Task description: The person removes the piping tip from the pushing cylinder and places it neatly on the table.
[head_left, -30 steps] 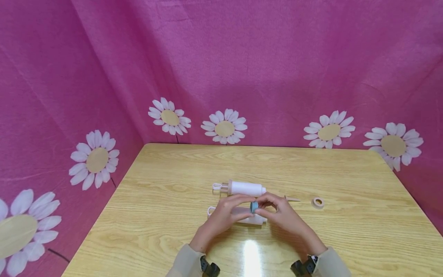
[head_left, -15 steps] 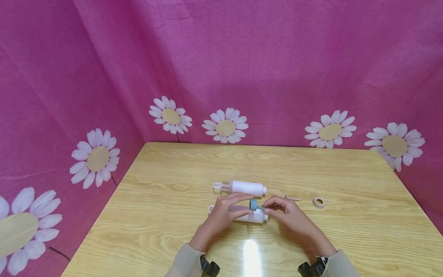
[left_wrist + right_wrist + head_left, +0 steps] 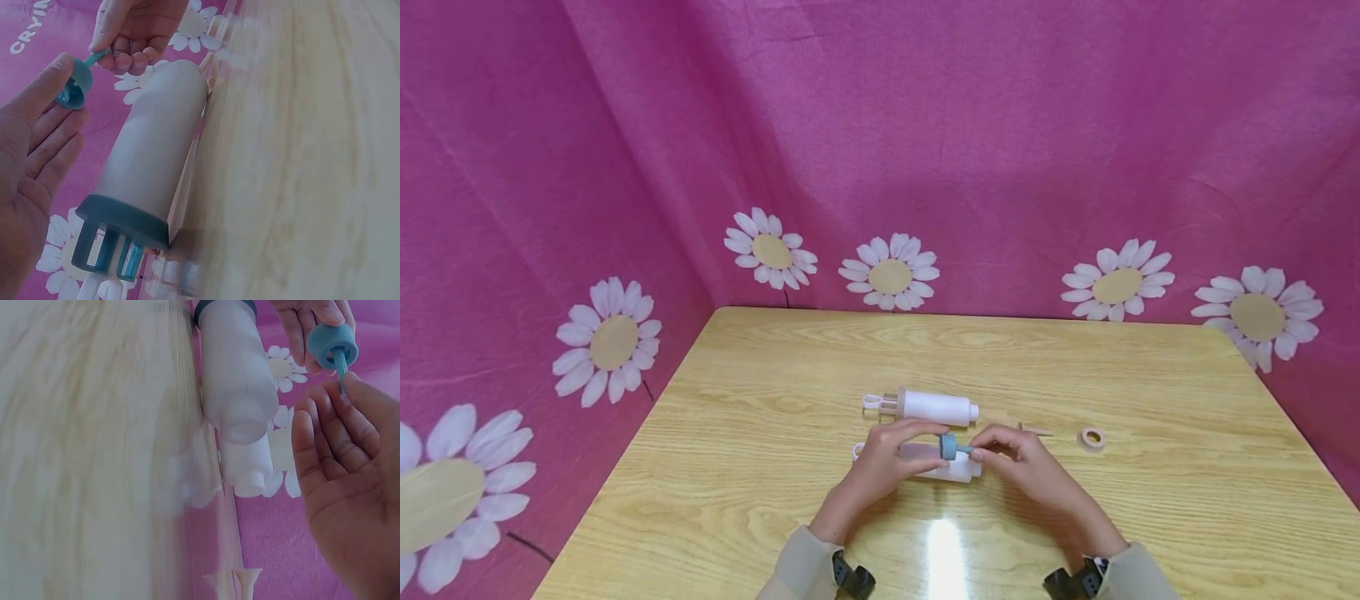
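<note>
Both hands are held together just above the table (image 3: 760, 500), near its middle. The left hand (image 3: 880, 467) is raised with the wrist low; its thumb and fingertips (image 3: 59, 72) are pinched on the round cap end of a small blue nozzle (image 3: 950, 447). The right hand (image 3: 1022, 467) is turned palm inward, fingers curled, and the thin stem of the same nozzle is pinched between its thumb and fingers (image 3: 325, 419). The nozzle is thus held in the air between the two hands, stem pointing towards the right hand.

Directly beneath the hands, a white syringe-like tube (image 3: 936, 467) is seen lying on its side on the table, partly covered by the left hand. In the left wrist view a dark collar and a slotted plunger handle are shown at one end (image 3: 119, 234); in the right wrist view the open neck is seen at the other end.

A second white tube (image 3: 934, 407) is laid parallel to it, farther from the person and just apart. A slim beige tip (image 3: 1033, 431) and a small beige ring (image 3: 1092, 438) are found on the table to the right, well apart from the hands.

Partial white lettering, "CRYIN", is read on the pink daisy-printed cloth (image 3: 25, 31); the rest is cut off.
</note>
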`<state>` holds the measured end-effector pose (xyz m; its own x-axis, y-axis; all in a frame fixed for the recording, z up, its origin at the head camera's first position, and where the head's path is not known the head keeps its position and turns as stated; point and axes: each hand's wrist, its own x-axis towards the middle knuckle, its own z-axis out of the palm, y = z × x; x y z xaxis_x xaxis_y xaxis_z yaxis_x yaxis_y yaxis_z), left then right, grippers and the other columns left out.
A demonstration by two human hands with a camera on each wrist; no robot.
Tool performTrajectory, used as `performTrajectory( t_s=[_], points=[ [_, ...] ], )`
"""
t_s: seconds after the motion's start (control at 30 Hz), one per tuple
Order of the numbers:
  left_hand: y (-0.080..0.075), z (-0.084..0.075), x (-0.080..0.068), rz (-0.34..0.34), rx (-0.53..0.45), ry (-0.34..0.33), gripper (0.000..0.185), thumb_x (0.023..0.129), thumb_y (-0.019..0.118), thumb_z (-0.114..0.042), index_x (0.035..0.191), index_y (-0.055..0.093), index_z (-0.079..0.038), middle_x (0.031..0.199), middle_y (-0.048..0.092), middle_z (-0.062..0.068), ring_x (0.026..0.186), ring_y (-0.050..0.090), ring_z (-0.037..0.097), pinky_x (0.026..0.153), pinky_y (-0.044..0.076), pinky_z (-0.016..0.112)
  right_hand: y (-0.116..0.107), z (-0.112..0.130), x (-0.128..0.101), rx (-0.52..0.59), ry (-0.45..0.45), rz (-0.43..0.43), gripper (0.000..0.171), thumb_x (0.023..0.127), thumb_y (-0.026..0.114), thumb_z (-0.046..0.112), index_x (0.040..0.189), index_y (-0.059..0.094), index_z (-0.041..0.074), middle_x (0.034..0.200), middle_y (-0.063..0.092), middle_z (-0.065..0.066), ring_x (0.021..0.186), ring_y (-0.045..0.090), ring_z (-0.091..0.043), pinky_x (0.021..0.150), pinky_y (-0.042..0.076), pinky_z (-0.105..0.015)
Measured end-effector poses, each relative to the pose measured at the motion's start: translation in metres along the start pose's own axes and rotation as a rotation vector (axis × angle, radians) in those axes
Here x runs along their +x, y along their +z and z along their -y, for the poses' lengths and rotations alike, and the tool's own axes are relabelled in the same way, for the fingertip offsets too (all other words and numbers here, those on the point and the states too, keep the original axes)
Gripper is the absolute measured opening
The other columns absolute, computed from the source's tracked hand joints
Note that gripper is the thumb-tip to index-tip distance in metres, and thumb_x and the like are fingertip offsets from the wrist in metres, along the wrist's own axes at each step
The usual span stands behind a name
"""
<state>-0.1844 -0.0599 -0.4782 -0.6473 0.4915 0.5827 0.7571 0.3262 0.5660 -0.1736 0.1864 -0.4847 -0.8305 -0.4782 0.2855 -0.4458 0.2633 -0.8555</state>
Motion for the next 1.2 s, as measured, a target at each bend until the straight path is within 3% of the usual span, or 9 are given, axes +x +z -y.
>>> performTrajectory(
  t_s=[0.1, 0.13, 0.23, 0.33, 0.37, 0.47, 0.8, 1.03, 1.2],
  points=[
    [0.000, 0.001, 0.000, 0.001, 0.000, 0.013, 0.036, 0.078, 0.081, -0.019, 0.110, 0.072, -0.007, 0.108, 0.075, 0.003, 0.104, 0.070, 0.015, 0.095, 0.052, 0.019, 0.002, 0.002, 0.001, -0.009, -0.003, 0.007, 0.012, 0.096, 0.059, 0.006, 0.100, 0.068, 0.012, 0.096, 0.070, -0.005, 0.092, 0.060, 0.004, 0.086, 0.048, -0.023],
    [0.000, 0.001, -0.001, 0.002, 0.000, 0.015, 0.036, 0.077, 0.081, -0.020, 0.110, 0.073, -0.007, 0.107, 0.076, 0.003, 0.103, 0.071, 0.015, 0.095, 0.052, 0.019, 0.003, 0.003, 0.002, -0.006, -0.006, 0.009, 0.012, 0.096, 0.059, 0.006, 0.100, 0.068, 0.012, 0.096, 0.070, -0.005, 0.093, 0.061, 0.003, 0.095, 0.044, -0.028],
    [0.000, 0.002, -0.002, 0.003, 0.007, 0.022, 0.037, 0.076, 0.082, -0.020, 0.109, 0.074, -0.006, 0.106, 0.076, 0.003, 0.101, 0.072, 0.014, 0.093, 0.053, 0.017, 0.004, 0.004, 0.003, -0.011, 0.000, 0.020, 0.012, 0.096, 0.058, 0.008, 0.100, 0.068, 0.014, 0.096, 0.071, -0.003, 0.094, 0.062, 0.003, 0.099, 0.040, -0.032],
    [-0.001, 0.001, -0.002, 0.001, 0.021, 0.033, 0.037, 0.075, 0.083, -0.021, 0.107, 0.075, -0.005, 0.104, 0.077, 0.004, 0.097, 0.073, 0.014, 0.089, 0.053, 0.015, 0.004, 0.004, 0.003, 0.020, -0.010, 0.044, 0.013, 0.098, 0.057, 0.008, 0.101, 0.068, 0.012, 0.097, 0.070, -0.006, 0.094, 0.062, 0.002, 0.095, 0.045, -0.027],
    [-0.002, 0.000, -0.002, 0.000, 0.023, 0.038, 0.037, 0.074, 0.083, -0.021, 0.107, 0.075, -0.004, 0.103, 0.077, 0.005, 0.096, 0.073, 0.015, 0.089, 0.053, 0.015, 0.004, 0.004, 0.003, 0.026, -0.015, 0.052, 0.013, 0.098, 0.056, 0.008, 0.101, 0.068, 0.012, 0.096, 0.070, -0.007, 0.093, 0.062, 0.002, 0.086, 0.049, -0.023],
    [-0.003, -0.001, -0.002, -0.006, 0.028, 0.052, 0.037, 0.073, 0.084, -0.022, 0.104, 0.075, -0.004, 0.101, 0.077, 0.007, 0.093, 0.074, 0.015, 0.086, 0.054, 0.014, 0.004, 0.003, 0.003, 0.057, -0.038, 0.069, 0.014, 0.098, 0.055, 0.005, 0.101, 0.067, 0.009, 0.096, 0.069, -0.011, 0.092, 0.061, 0.001, 0.081, 0.052, -0.020],
    [-0.004, -0.002, -0.002, -0.017, -0.003, 0.048, 0.035, 0.073, 0.084, -0.020, 0.101, 0.076, -0.001, 0.097, 0.077, 0.009, 0.090, 0.075, 0.016, 0.085, 0.054, 0.014, 0.007, 0.004, 0.002, 0.081, 0.008, 0.049, 0.014, 0.099, 0.054, 0.007, 0.104, 0.067, 0.010, 0.101, 0.069, -0.004, 0.095, 0.061, 0.000, 0.082, 0.052, -0.021],
    [-0.003, -0.001, -0.002, -0.060, 0.023, 0.091, 0.035, 0.071, 0.085, -0.019, 0.100, 0.077, -0.002, 0.094, 0.077, 0.010, 0.086, 0.075, 0.015, 0.080, 0.055, 0.014, 0.017, 0.012, 0.008, -0.018, 0.036, -0.051, 0.014, 0.095, 0.062, 0.011, 0.108, 0.067, 0.010, 0.104, 0.069, -0.004, 0.096, 0.061, 0.000, 0.086, 0.052, -0.023],
    [-0.002, -0.002, -0.001, -0.072, 0.038, 0.093, 0.034, 0.070, 0.086, -0.019, 0.100, 0.077, -0.004, 0.093, 0.077, 0.009, 0.085, 0.075, 0.015, 0.081, 0.055, 0.014, 0.023, 0.020, 0.011, -0.030, 0.058, -0.050, 0.013, 0.093, 0.066, 0.015, 0.105, 0.068, 0.012, 0.102, 0.069, -0.003, 0.091, 0.061, 0.000, 0.085, 0.052, -0.023]
  ],
)
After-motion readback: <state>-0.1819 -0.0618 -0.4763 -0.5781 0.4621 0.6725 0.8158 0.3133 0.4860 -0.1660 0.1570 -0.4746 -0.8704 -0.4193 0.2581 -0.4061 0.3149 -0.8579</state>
